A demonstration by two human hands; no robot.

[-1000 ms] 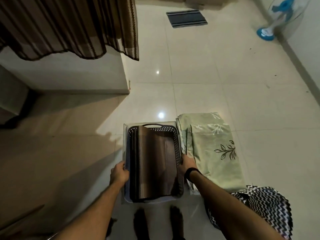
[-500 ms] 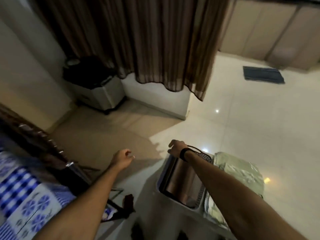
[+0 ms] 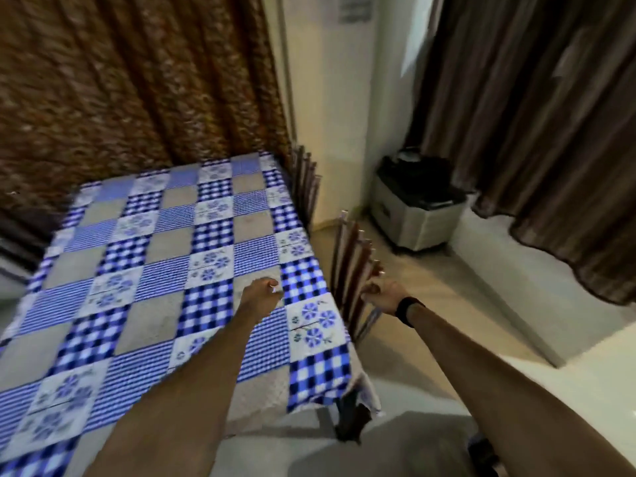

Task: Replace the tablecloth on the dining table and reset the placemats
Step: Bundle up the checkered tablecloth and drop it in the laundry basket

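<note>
Both arms reach forward. The left hand (image 3: pixel 260 291) hovers loosely curled, holding nothing, over the blue checked tablecloth (image 3: pixel 155 270) spread beneath it. The right hand (image 3: pixel 383 295), wristband showing, grips the chair (image 3: pixel 354 266) back just right of the table edge.

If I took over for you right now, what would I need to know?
Left hand: over the table, loosely curled, holding nothing.
Right hand: beside the table near the chair back; touching it or not, I can't tell.
Blue checked tablecloth: spread over the whole table.
Done: nothing I can see here.
Left: pull this cloth off, spread the new one, lay the placemats. Neither is in view.
</note>
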